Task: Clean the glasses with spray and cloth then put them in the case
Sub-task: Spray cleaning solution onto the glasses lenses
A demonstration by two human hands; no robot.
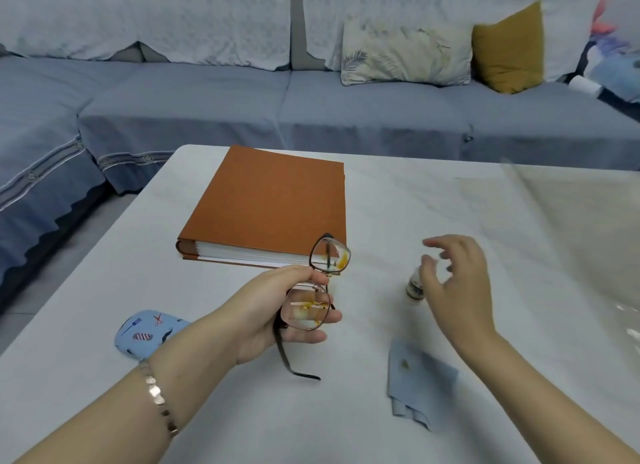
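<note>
Gripping the glasses (317,290) by the bridge, the left hand (277,311) is holding them up off the table (104,411), lenses turned toward the other hand, and that looks deliberate: both lenses are showing yellowish smears, so they are being offered up for a spray. One temple arm is dangling loose below the palm, with the fingers pinched around the middle of the frame rather than on the glass. The right hand (457,283) is hovering with fingers spread and empty, curling around the small spray bottle (414,289) standing upright on the table; whether the fingertips are actually touching it I cannot tell, as the hand is blurred. My read is that the bottle is about to be picked up, so the cleaning itself is not yet begun. Just nearer the body, the blue cloth (420,384) is lying flat and partly folded within easy reach of that same hand, ready for the wipe. Over on the left, half hidden behind the forearm, the patterned blue case (145,332) is waiting, well apart from the spraying. Beyond the glasses, a thick brown book (273,204) is lying closed.
</note>
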